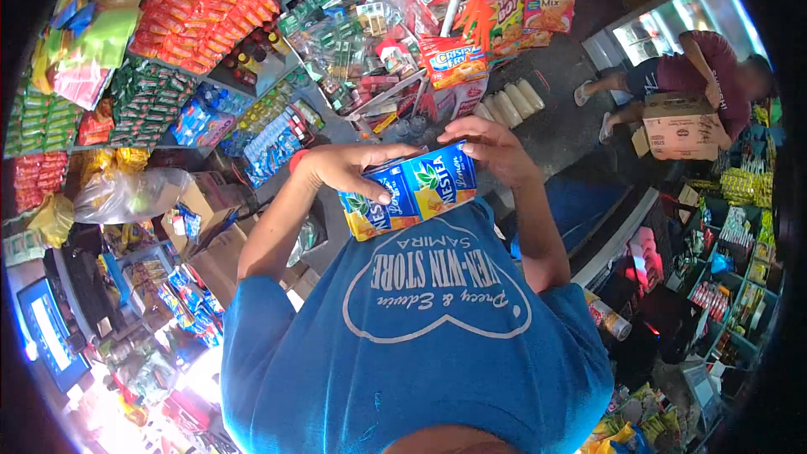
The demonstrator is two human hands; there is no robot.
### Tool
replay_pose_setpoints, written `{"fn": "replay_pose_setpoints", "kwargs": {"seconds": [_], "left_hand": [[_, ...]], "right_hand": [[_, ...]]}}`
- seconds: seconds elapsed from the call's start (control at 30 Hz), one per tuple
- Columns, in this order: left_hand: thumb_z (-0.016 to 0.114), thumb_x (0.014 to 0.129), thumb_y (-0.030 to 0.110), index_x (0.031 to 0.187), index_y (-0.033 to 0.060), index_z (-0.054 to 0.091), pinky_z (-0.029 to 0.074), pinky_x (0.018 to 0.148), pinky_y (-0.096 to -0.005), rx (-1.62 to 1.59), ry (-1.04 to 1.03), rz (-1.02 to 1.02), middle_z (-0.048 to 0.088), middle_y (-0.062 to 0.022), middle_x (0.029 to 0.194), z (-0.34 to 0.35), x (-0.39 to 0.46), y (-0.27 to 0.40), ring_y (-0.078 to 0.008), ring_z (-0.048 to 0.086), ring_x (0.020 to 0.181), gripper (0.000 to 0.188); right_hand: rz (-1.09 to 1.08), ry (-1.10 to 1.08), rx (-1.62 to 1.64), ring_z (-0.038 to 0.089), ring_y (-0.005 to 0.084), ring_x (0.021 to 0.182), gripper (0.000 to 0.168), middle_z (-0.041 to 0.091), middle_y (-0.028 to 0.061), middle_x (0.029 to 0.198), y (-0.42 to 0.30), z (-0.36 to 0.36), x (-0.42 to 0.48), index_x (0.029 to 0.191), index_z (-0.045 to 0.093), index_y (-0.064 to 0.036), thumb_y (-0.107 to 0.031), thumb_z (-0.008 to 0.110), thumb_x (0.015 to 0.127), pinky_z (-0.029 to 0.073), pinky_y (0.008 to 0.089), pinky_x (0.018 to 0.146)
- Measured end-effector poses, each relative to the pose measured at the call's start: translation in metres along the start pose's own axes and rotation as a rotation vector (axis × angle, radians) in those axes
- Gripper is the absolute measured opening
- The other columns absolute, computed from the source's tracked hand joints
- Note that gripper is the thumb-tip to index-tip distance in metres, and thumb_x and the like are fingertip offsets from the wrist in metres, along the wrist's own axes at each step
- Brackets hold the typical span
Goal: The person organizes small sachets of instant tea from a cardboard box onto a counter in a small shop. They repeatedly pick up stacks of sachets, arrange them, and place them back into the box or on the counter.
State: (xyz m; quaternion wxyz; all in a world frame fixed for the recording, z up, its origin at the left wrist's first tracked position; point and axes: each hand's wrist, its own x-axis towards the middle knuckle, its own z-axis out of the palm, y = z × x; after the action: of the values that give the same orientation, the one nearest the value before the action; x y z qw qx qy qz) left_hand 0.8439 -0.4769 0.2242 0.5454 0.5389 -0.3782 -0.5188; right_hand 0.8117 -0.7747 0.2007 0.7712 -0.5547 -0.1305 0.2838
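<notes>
A strip of blue and yellow Nestea lemon iced tea sachets (410,192) is held in front of my chest, tilted up to the right. My left hand (350,170) grips its left part, thumb across the printed face and fingers behind the upper edge. At the upper right corner, the fingertips of my right hand (495,148) touch the strip, one finger raised along the top edge. How far those fingers reach behind it is hidden. Below the sachets is my blue printed shirt (416,378).
Shelves of orange sachets (205,9) and green sachets (151,101) stand at left. Breading mix packs (454,63) hang ahead. Filled bottles or bags (510,104) lie on the floor. At right, another person (725,75) holds a cardboard box (681,129). Open cartons (208,202) sit by my left arm.
</notes>
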Motion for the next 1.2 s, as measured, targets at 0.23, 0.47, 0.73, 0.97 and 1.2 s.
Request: {"fn": "replay_pose_setpoints", "kwargs": {"seconds": [0.23, 0.47, 0.73, 0.97, 1.2], "left_hand": [[0.074, 0.084, 0.017, 0.146, 0.0, 0.029, 0.036, 0.107, -0.0349, -0.294, 0.191, -0.044, 0.049, -0.0112, 0.138, 0.006, 0.003, -0.009, -0.0187, 0.047, 0.125, 0.079], [0.071, 0.085, 0.014, 0.147, 0.0037, 0.033, 0.037, 0.105, -0.0343, -0.442, 0.44, -0.059, 0.051, -0.0085, 0.137, 0.011, 0.019, -0.02, -0.019, 0.049, 0.123, 0.074], [0.07, 0.085, 0.013, 0.15, 0.0067, 0.028, 0.032, 0.109, -0.0352, -0.285, 0.368, -0.027, 0.045, -0.0067, 0.144, 0.011, 0.033, -0.012, -0.0183, 0.042, 0.129, 0.078], [0.069, 0.088, 0.013, 0.153, 0.0111, 0.019, 0.035, 0.106, -0.0315, -0.229, 0.371, -0.005, 0.046, -0.004, 0.141, 0.011, 0.034, -0.013, -0.0141, 0.044, 0.125, 0.082], [0.069, 0.085, 0.011, 0.152, 0.0054, 0.02, 0.029, 0.111, -0.0356, -0.236, 0.361, 0.01, 0.043, -0.0089, 0.145, 0.014, 0.036, -0.003, -0.019, 0.041, 0.131, 0.083]], "right_hand": [[-0.067, 0.404, -0.268, 0.059, 0.0205, 0.104, 0.028, 0.062, 0.0118, 0.116, 0.032, 0.005, -0.007, 0.115, 0.063, -0.004, -0.008, 0.06, 0.088, 0.047, 0.0334, 0.089], [-0.126, 0.489, -1.097, 0.064, 0.0328, 0.075, 0.035, 0.067, 0.0182, 0.079, 0.009, 0.041, -0.014, 0.115, 0.067, -0.011, -0.012, 0.05, 0.085, 0.046, 0.044, 0.079], [-0.056, 0.487, -1.228, 0.064, 0.0329, 0.072, 0.038, 0.067, 0.0158, 0.077, 0.001, 0.043, -0.019, 0.119, 0.066, -0.011, -0.015, 0.05, 0.085, 0.044, 0.0458, 0.074], [-0.102, 0.529, -1.21, 0.063, 0.0333, 0.072, 0.036, 0.067, 0.016, 0.08, -0.007, 0.046, -0.032, 0.119, 0.064, -0.01, -0.014, 0.053, 0.085, 0.042, 0.0483, 0.068], [-0.111, 0.523, -1.177, 0.064, 0.0327, 0.073, 0.035, 0.068, 0.0146, 0.081, -0.006, 0.045, -0.032, 0.119, 0.063, -0.01, -0.012, 0.052, 0.086, 0.042, 0.0472, 0.071]]}}
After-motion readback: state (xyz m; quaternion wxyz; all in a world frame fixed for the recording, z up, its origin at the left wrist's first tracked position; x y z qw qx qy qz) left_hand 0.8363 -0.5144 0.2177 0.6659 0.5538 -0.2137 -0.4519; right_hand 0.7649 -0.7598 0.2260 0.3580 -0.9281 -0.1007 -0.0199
